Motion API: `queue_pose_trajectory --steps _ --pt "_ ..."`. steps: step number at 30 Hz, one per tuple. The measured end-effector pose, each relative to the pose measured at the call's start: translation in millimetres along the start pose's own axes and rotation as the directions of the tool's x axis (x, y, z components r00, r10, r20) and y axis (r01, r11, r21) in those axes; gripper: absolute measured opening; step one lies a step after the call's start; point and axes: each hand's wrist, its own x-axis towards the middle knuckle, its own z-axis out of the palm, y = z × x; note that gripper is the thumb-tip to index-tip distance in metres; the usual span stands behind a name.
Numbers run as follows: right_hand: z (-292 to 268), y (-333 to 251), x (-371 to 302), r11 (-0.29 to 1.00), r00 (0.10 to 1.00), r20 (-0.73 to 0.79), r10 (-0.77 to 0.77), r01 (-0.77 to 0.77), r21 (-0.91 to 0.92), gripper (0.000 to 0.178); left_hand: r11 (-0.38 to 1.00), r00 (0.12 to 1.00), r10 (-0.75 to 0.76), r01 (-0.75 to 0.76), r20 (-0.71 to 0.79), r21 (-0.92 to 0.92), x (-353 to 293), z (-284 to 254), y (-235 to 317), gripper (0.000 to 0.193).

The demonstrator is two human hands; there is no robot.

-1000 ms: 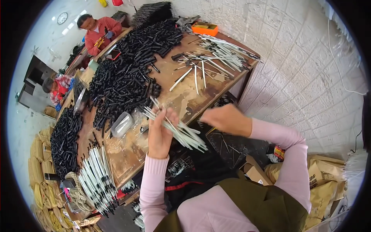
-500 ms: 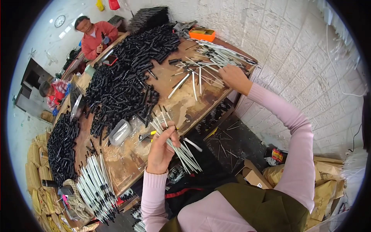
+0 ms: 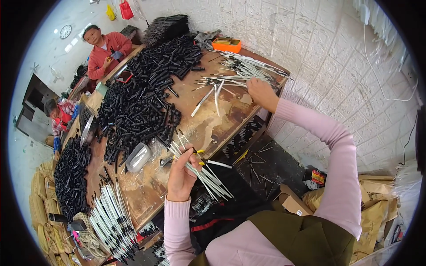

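Observation:
My left hand is closed round a bundle of thin white rods with dark tips, held slantwise over the table's front edge. Yellow-handled pliers lie on the wooden table beside that hand, partly hidden by it. At the far right, my right hand reaches to a loose pile of similar white rods. Its fingers are closed at the near side of the pile, apparently on a rod, though the fingertips are partly hidden. Two thicker white strips stick out toward me from the pile.
A large heap of black tubular parts covers the table's left and back. A clear plastic box and an orange box stand on the table. More white rods stand bundled at the left. Two people sit at the far left. A textured wall borders the right.
My right hand has shifted slightly left and down beside the rods. The loose strips near it have changed position. My left hand keeps its bundle, turned slightly. The view has shifted a little.

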Motion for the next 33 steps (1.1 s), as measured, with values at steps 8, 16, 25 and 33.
queue_pose_trajectory --steps 8,16,25,33 --pt "-96 58 73 0.925 0.929 -0.324 -0.178 0.270 0.269 0.034 0.987 0.991 0.135 -0.134 0.011 -0.091 8 -17 12 0.028" --pt "-130 65 68 0.934 0.855 -0.431 -0.288 0.350 0.070 0.032 0.988 0.986 0.156 -0.157 -0.065 -0.005 17 -16 5 0.025" --pt "-124 44 47 0.643 0.893 -0.442 0.088 0.288 0.709 0.017 0.923 0.917 0.346 -0.371 -0.198 -0.106 21 -21 13 0.033" --pt "-101 6 11 0.093 0.986 0.052 0.158 -0.067 0.993 0.025 0.844 0.838 0.535 -0.536 -0.106 0.020 12 0 54 0.052"
